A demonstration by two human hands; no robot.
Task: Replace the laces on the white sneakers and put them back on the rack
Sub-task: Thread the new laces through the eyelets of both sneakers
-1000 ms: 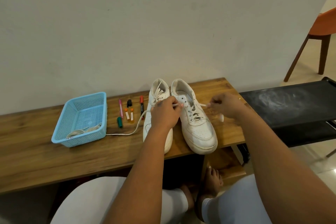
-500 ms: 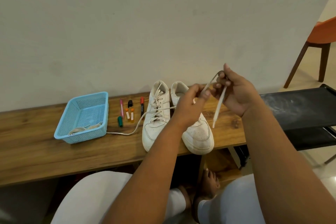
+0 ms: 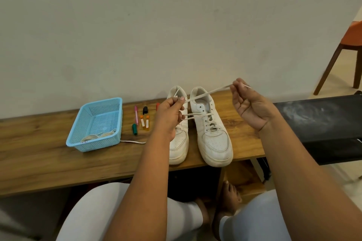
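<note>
Left to right: basket (image 3: 94,123) with old laces; left hand (image 3: 169,115) pinching the lace (image 3: 205,94); white sneakers (image 3: 212,135) side by side at the surface's (image 3: 39,152) near edge; right hand (image 3: 248,107) pinching the lace tip. Step: lacing the right sneaker, upper eyelets apparently unfilled. Next: thread the tip through an eyelet.

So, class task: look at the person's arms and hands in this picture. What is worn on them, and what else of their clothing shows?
Both forearms are bare: no sleeves reach into view. The left hand and right hand wear no gloves, and no rings, watch or bracelets can be seen. The fingernails look short and unpainted. Lower down, the legs are in light, whitish trousers, and the feet are bare.
</note>
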